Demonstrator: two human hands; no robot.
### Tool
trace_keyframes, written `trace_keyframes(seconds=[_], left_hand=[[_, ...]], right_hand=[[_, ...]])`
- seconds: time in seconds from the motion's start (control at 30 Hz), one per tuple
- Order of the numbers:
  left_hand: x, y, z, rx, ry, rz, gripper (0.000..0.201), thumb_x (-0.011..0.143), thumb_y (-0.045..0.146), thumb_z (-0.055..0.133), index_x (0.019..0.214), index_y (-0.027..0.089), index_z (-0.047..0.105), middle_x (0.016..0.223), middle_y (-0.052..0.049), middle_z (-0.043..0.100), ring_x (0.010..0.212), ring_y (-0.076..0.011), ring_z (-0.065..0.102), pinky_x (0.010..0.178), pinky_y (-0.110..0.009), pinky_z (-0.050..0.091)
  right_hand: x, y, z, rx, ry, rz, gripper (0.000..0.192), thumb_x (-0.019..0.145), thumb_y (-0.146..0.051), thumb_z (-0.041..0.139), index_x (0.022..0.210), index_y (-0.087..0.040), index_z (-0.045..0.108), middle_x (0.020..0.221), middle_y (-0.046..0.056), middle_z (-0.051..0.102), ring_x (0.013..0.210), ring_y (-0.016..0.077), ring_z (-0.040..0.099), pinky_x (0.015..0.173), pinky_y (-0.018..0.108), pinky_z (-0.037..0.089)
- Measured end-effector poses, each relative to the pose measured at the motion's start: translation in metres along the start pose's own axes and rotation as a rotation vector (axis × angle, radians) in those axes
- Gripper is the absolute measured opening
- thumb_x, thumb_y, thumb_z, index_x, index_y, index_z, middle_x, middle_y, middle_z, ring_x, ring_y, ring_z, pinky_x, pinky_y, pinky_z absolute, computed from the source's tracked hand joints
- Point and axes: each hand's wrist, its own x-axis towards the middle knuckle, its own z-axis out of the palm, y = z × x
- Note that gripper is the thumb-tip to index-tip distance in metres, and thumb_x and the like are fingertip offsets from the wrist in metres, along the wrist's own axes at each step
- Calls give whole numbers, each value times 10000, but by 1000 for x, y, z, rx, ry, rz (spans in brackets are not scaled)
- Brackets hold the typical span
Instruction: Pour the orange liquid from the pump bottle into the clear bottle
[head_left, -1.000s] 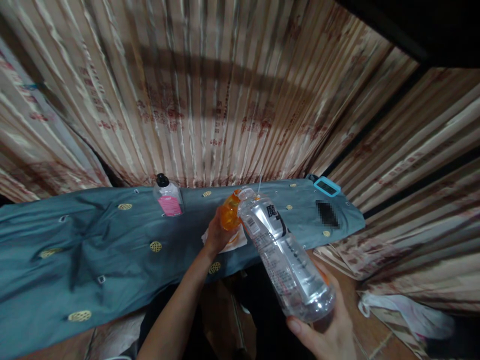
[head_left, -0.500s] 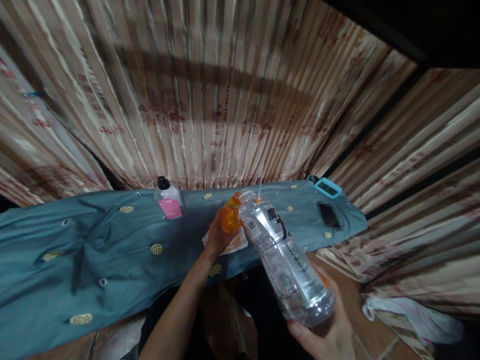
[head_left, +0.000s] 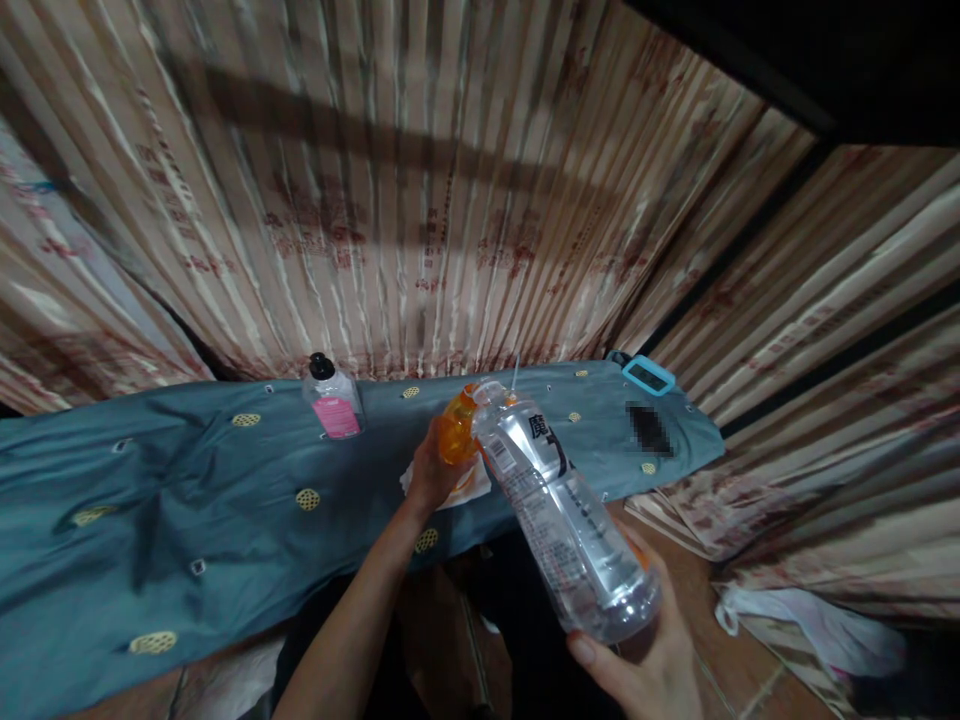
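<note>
My left hand (head_left: 433, 472) is closed around a small see-through orange bottle (head_left: 456, 430) above the cloth. A large clear plastic bottle (head_left: 559, 520) with dark lettering lies tilted, its mouth against the top of the orange bottle. Its base rests in my right hand (head_left: 649, 655), the thumb on the near side and the other fingers mostly hidden behind. Under my left hand lies a white tissue (head_left: 474, 486). A thin pale stick (head_left: 516, 372) rises behind the clear bottle's neck; its lower end is hidden. Whether liquid is flowing I cannot tell.
Blue-green patterned cloth (head_left: 232, 480) covers the long surface. On it stand a pink-labelled bottle with a black cap (head_left: 335, 410) and, at right, a small blue-framed device (head_left: 649, 376) beside a blurred dark object (head_left: 649, 430). Pleated curtains (head_left: 390, 200) hang behind; a white bag (head_left: 810, 620) lies lower right.
The whole view has shifted slightly, so things appear a little further left. Both hands keep their hold, and the clear bottle stays tilted against the orange one.
</note>
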Motion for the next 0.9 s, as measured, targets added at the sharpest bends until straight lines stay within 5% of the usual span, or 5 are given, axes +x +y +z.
trace_keyframes(seconds=[0.33, 0.67, 0.9], left_hand=[[0, -3, 0, -11, -9, 15, 566, 608, 218, 823, 1104, 240, 552, 1023, 2, 711, 929, -226, 701, 847, -361, 559], [0, -9, 1, -64, 9, 39, 588, 597, 227, 832, 1117, 246, 560, 1028, -6, 717, 927, -240, 707, 837, -365, 560], [0, -5, 1, 8, 23, 24, 581, 601, 219, 828, 1112, 233, 553, 1010, -17, 716, 912, -245, 702, 822, -373, 555]], right_hand=[[1, 2, 1, 26, 14, -10, 936, 578, -606, 837, 1338, -199, 473, 1297, 141, 638, 1207, 355, 628, 1023, 452, 485], [2, 3, -3, -48, -12, -45, 903, 612, -644, 809, 1337, -214, 484, 1317, 118, 624, 1196, 322, 628, 987, 379, 480], [2, 4, -1, -74, 18, -28, 953, 582, -701, 795, 1333, -204, 484, 1340, 147, 600, 1245, 377, 583, 1050, 468, 414]])
